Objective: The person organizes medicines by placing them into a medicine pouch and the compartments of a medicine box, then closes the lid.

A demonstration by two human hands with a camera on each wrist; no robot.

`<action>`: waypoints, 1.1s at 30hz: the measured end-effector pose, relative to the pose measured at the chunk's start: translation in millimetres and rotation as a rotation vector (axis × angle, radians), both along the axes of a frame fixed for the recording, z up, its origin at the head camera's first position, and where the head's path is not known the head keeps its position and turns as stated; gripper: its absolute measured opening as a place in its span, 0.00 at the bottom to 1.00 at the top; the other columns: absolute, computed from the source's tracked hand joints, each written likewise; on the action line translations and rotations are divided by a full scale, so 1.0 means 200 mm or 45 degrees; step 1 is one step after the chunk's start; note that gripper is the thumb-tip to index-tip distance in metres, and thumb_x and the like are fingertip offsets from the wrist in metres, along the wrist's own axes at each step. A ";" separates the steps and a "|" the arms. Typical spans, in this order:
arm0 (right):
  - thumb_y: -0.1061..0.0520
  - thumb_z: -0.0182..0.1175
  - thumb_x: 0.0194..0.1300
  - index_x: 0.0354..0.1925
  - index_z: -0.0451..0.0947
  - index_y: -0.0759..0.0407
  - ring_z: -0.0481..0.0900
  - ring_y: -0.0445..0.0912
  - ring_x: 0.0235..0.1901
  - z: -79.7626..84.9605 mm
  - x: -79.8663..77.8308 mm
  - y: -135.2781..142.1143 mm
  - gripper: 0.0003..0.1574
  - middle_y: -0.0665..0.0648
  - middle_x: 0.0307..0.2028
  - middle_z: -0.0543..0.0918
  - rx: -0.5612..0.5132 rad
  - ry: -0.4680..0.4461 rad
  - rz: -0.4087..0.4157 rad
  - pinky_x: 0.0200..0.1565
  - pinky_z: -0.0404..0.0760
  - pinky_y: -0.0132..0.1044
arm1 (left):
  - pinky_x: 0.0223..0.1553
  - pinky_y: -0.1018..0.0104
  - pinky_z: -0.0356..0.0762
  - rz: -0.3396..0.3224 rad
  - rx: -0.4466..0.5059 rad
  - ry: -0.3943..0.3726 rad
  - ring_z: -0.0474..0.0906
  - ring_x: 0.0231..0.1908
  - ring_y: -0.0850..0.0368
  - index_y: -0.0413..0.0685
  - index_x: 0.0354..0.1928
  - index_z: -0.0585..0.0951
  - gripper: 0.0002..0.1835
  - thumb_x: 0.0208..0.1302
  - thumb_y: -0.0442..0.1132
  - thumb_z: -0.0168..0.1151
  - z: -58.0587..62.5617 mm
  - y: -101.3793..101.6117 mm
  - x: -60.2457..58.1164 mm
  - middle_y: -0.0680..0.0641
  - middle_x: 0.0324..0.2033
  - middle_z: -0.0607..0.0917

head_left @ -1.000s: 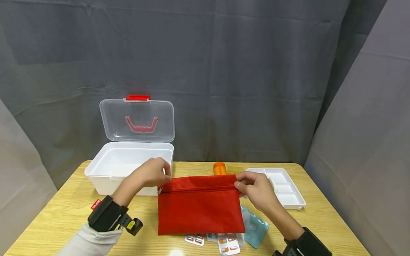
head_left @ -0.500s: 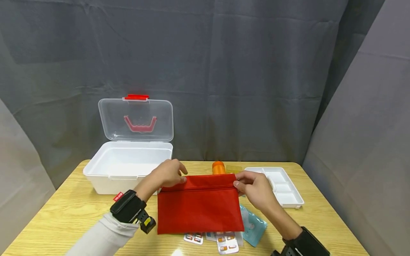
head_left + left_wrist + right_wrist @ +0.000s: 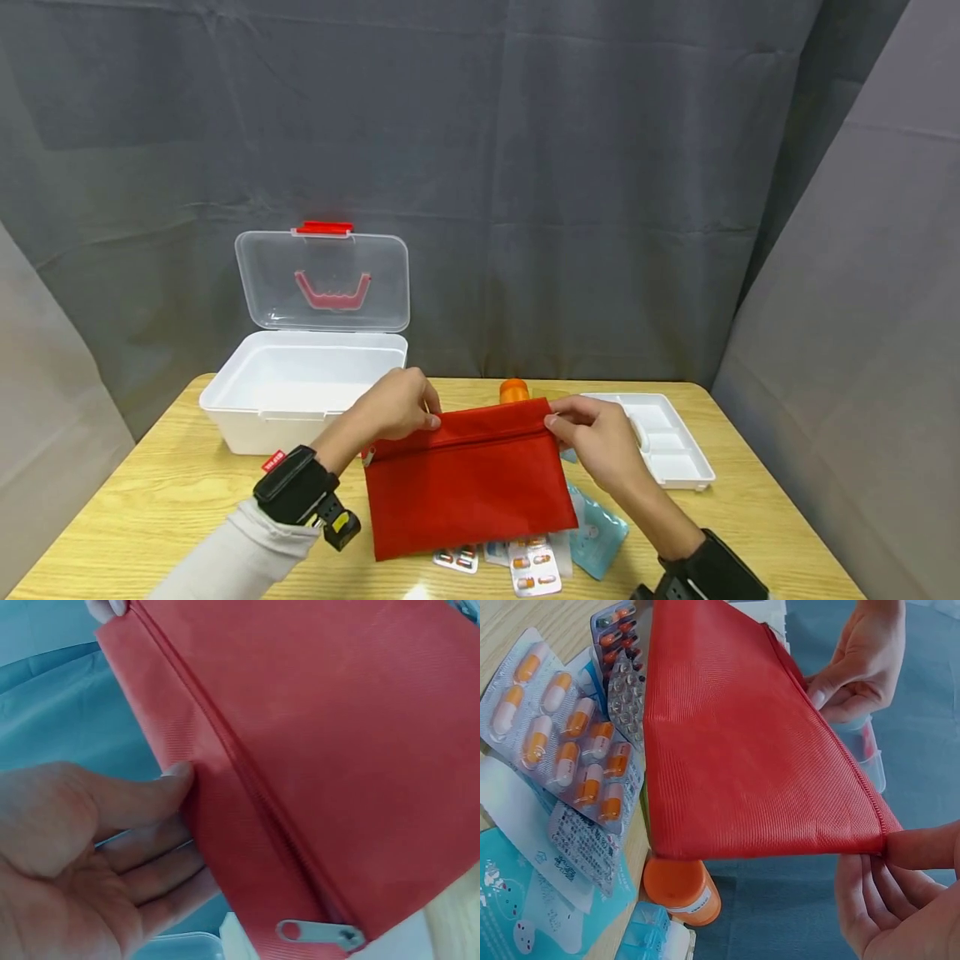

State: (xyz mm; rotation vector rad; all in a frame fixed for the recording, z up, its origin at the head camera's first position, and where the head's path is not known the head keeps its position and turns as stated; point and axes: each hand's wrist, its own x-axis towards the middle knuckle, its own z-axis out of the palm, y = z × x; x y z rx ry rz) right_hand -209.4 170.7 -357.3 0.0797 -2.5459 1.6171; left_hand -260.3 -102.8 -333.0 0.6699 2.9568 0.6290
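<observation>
A flat red zipper pouch [image 3: 472, 492] is held up by its top edge between both hands, tilted with its right side higher in the head view. My left hand [image 3: 401, 406] pinches the top edge left of the middle, thumb on the front and fingers behind. The metal zipper pull [image 3: 319, 932] hangs at the pouch's left end, and the zipper looks closed along its length. At the top right corner my right hand [image 3: 600, 437] pinches the fabric between thumb and fingers. Blister packs of capsules [image 3: 562, 727] lie on the table below, partly hidden behind the pouch.
A white box [image 3: 300, 375] with its clear lid [image 3: 322, 283] raised stands at the back left. An orange pill bottle [image 3: 514, 390] is behind the pouch. To the right lie a white divided tray [image 3: 667, 437] and a teal packet [image 3: 597, 537]. Grey curtains surround the wooden table.
My left hand has shifted right along the pouch's top edge, from the zipper-pull end toward the middle. The pouch has tilted, its right side rising slightly.
</observation>
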 end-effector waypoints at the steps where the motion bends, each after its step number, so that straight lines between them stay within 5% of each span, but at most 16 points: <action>1: 0.60 0.62 0.69 0.49 0.85 0.64 0.86 0.48 0.30 0.00 0.00 0.00 0.13 0.59 0.36 0.89 -0.003 0.006 -0.002 0.37 0.86 0.34 | 0.40 0.61 0.81 -0.013 -0.003 0.004 0.79 0.31 0.57 0.47 0.32 0.91 0.01 0.57 0.35 0.75 0.01 0.00 0.00 0.53 0.25 0.88; 8: 0.60 0.64 0.69 0.50 0.85 0.64 0.86 0.48 0.33 0.02 -0.01 0.02 0.14 0.61 0.38 0.89 -0.021 0.065 -0.034 0.38 0.85 0.31 | 0.34 0.65 0.78 -0.110 -0.033 0.035 0.76 0.28 0.58 0.50 0.26 0.90 0.04 0.57 0.36 0.75 0.08 0.02 0.04 0.56 0.21 0.85; 20: 0.56 0.62 0.72 0.57 0.83 0.59 0.86 0.52 0.49 0.04 -0.03 0.04 0.18 0.61 0.49 0.88 -0.003 0.076 -0.045 0.51 0.86 0.37 | 0.32 0.65 0.80 -0.044 -0.009 0.140 0.78 0.28 0.56 0.49 0.26 0.90 0.06 0.60 0.33 0.71 0.23 0.02 0.08 0.53 0.23 0.87; 26: 0.59 0.62 0.71 0.56 0.83 0.59 0.86 0.46 0.42 0.01 -0.03 0.05 0.17 0.60 0.45 0.89 0.021 0.057 -0.051 0.45 0.84 0.30 | 0.30 0.65 0.79 0.043 0.028 0.144 0.79 0.29 0.54 0.46 0.29 0.90 0.05 0.61 0.33 0.69 0.26 -0.04 0.08 0.51 0.24 0.87; 33: 0.63 0.60 0.69 0.51 0.84 0.65 0.85 0.42 0.33 -0.04 -0.05 0.02 0.14 0.58 0.37 0.89 -0.026 0.001 0.006 0.43 0.88 0.37 | 0.29 0.65 0.77 0.071 -0.003 0.169 0.77 0.27 0.55 0.45 0.28 0.89 0.05 0.61 0.33 0.69 0.28 -0.11 0.09 0.51 0.23 0.86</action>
